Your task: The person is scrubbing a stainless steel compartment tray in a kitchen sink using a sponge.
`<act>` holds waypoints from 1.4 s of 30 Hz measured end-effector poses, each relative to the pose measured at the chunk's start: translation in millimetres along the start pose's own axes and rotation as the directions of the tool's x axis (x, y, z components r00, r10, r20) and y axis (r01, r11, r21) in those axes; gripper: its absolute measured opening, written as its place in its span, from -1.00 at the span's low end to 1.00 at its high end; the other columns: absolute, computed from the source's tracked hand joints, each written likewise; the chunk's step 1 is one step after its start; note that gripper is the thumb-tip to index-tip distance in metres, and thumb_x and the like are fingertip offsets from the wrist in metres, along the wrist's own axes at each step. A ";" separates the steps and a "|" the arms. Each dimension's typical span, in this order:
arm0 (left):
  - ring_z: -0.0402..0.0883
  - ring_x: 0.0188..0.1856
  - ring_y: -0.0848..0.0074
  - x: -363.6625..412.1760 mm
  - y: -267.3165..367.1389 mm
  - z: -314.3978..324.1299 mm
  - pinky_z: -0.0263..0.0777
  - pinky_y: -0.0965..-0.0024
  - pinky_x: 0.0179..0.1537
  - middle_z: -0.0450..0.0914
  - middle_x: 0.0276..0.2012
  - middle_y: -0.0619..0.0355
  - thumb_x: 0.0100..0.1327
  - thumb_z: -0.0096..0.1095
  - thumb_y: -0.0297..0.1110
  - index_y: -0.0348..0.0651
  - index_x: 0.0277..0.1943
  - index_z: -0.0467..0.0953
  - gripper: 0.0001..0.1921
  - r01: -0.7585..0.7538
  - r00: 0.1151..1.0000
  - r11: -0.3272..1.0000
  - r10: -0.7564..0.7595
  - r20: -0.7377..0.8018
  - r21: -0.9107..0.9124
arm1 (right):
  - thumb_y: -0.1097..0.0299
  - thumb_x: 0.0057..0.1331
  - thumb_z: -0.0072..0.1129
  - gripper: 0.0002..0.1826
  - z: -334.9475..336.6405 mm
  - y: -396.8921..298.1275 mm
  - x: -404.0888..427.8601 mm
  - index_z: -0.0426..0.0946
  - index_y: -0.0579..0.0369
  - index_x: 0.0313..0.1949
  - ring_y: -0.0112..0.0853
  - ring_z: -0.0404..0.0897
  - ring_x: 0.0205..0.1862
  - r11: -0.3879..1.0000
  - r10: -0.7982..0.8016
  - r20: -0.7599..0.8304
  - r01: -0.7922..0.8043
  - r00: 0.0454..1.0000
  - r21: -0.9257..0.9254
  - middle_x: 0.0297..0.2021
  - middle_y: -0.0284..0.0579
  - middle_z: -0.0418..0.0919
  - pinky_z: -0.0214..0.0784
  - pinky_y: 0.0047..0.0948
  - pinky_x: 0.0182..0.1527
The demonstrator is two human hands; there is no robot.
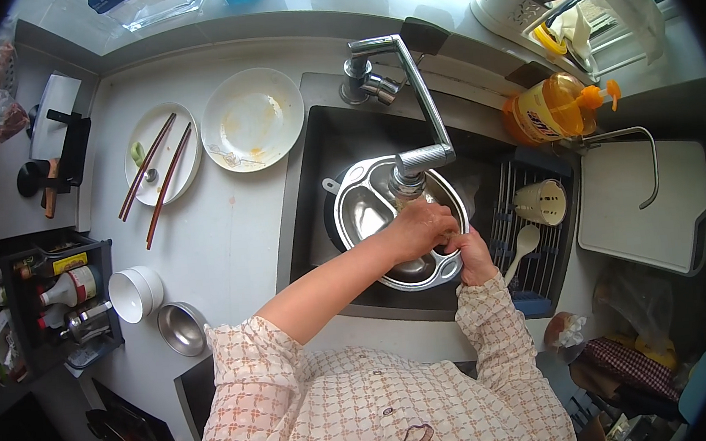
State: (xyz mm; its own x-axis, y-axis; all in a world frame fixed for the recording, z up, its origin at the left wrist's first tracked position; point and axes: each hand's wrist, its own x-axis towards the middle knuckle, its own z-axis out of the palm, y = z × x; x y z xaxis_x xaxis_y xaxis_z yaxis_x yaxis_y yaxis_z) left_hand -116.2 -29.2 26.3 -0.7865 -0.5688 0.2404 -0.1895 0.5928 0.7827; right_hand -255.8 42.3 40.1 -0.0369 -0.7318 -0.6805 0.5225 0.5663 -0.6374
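Observation:
A divided stainless steel dish sits in the dark sink, tilted slightly, under the chrome faucet. My left hand reaches down into it below the spout, wet, with fingers bent near the right-hand compartments; whether they pinch anything is hidden. At the dish's right rim, my right hand grips the edge with the thumb on top. Beneath the dish, the edge of a dark round item shows, with a pale holed tab at its left.
Left of the sink lie a soiled plate and another plate bearing chopsticks. White bowls and a steel bowl stand nearer. A rack holds a cream cup and spoon. An orange pump bottle stands behind.

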 end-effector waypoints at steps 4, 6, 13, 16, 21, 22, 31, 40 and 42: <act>0.53 -0.29 0.30 0.7 -2.3 -2.7 0.39 0.26 -0.27 0.51 -0.42 0.15 -0.06 0.23 -0.35 -0.13 -0.31 0.48 -0.80 0.139 0.986 0.969 -0.118 -0.114 0.203 | 0.72 -0.20 -0.13 -0.53 1.3 14.6 -0.8 0.42 0.19 -0.21 -0.48 0.46 -0.36 0.999 -0.003 -0.092 0.000 0.996 -0.036 -0.37 -0.24 0.49 0.29 -0.63 -0.28; 0.54 -0.24 0.29 2.7 -22.6 -2.2 0.41 0.24 -0.26 0.52 -0.38 0.15 -0.01 0.23 -0.25 -0.13 -0.26 0.42 -0.74 0.398 0.911 0.894 -0.360 -0.201 0.205 | 0.72 -0.21 -0.13 -0.55 -6.1 19.1 -0.5 0.42 0.19 -0.23 -0.48 0.46 -0.40 0.998 0.006 -0.085 -0.011 0.996 -0.061 -0.40 -0.25 0.50 0.30 -0.61 -0.30; 0.52 -0.20 0.24 5.5 -2.4 -18.7 0.40 0.25 -0.20 0.49 -0.29 0.07 0.04 0.22 -0.16 -0.16 -0.25 0.34 -0.67 0.343 0.935 0.848 -0.269 -0.230 0.403 | 0.71 -0.20 -0.13 -0.58 0.5 13.0 -4.8 0.41 0.19 -0.25 -0.49 0.47 -0.49 0.997 0.039 -0.123 -0.046 0.992 -0.059 -0.48 -0.24 0.49 0.32 -0.62 -0.38; 0.52 -0.22 0.26 8.2 -14.9 -5.9 0.39 0.22 -0.21 0.50 -0.32 0.09 0.03 0.24 -0.19 -0.15 -0.24 0.32 -0.67 0.410 0.897 0.869 -0.328 -0.296 0.279 | 0.69 -0.09 -0.08 -0.60 -2.8 15.0 -1.0 0.40 0.19 -0.18 -0.49 0.50 -0.42 0.998 0.034 -0.020 -0.036 0.999 -0.060 -0.40 -0.24 0.52 0.35 -0.59 -0.31; 0.53 -0.22 0.31 -0.6 -38.8 -5.6 0.38 0.26 -0.23 0.52 -0.35 0.14 0.03 0.20 -0.32 -0.15 -0.22 0.38 -0.75 0.434 0.894 0.862 -0.376 -0.244 0.262 | 0.44 0.20 -0.01 -0.72 1.8 18.9 -1.9 0.39 0.16 -0.08 -0.51 0.50 -0.22 0.997 -0.041 -0.074 0.046 0.996 0.067 -0.23 -0.25 0.52 0.31 -0.56 -0.12; 0.53 -0.24 0.29 -0.6 -38.2 1.8 0.38 0.27 -0.22 0.52 -0.36 0.16 0.03 0.18 -0.38 -0.13 -0.28 0.44 -0.83 0.357 0.906 0.897 -0.264 -0.331 0.261 | 0.33 0.26 -0.02 -0.71 2.9 20.4 -0.3 0.38 0.15 -0.06 -0.52 0.47 -0.15 0.993 -0.092 -0.072 0.097 0.993 0.064 -0.17 -0.26 0.50 0.29 -0.54 -0.06; 0.49 -0.22 0.27 -16.4 20.1 -6.6 0.37 0.26 -0.23 0.50 -0.39 0.16 -0.04 0.15 -0.51 -0.08 -0.38 0.50 -0.87 0.081 0.996 0.987 -0.086 0.031 0.141 | 0.25 0.34 -0.07 -0.76 3.0 19.9 6.7 0.41 0.07 -0.10 -0.61 0.44 -0.17 0.952 -0.263 -0.097 0.274 0.960 0.133 -0.21 -0.38 0.49 0.25 -0.64 -0.09; 0.51 -0.31 0.21 -35.9 27.6 10.5 0.43 0.29 -0.35 0.45 -0.31 0.12 -0.01 0.17 -0.56 -0.13 -0.31 0.46 -0.83 0.041 0.967 0.993 -0.067 -0.247 -0.108 | 0.45 0.28 -0.07 -0.71 -4.0 44.3 12.2 0.37 0.19 0.00 -0.51 0.44 -0.13 0.911 -0.366 -0.270 0.402 0.891 0.090 -0.11 -0.27 0.47 0.23 -0.58 -0.05; 0.50 -0.28 0.23 -42.9 20.6 3.4 0.43 0.31 -0.33 0.45 -0.31 0.12 -0.02 0.17 -0.58 -0.14 -0.31 0.45 -0.82 0.106 0.938 0.992 -0.125 -0.323 -0.075 | 0.50 0.24 -0.07 -0.69 -9.8 40.8 7.4 0.37 0.20 -0.01 -0.51 0.45 -0.16 0.905 -0.399 -0.271 0.423 0.876 0.035 -0.13 -0.25 0.48 0.24 -0.58 -0.08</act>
State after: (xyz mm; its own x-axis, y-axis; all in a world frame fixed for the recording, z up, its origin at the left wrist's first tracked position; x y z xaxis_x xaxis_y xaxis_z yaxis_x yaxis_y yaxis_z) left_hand -88.3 9.4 30.2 -0.5242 -0.7919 0.3133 -0.2276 0.4848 0.8445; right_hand -243.2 63.7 5.5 -0.4715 -0.7645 -0.4396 0.4875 0.1894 -0.8523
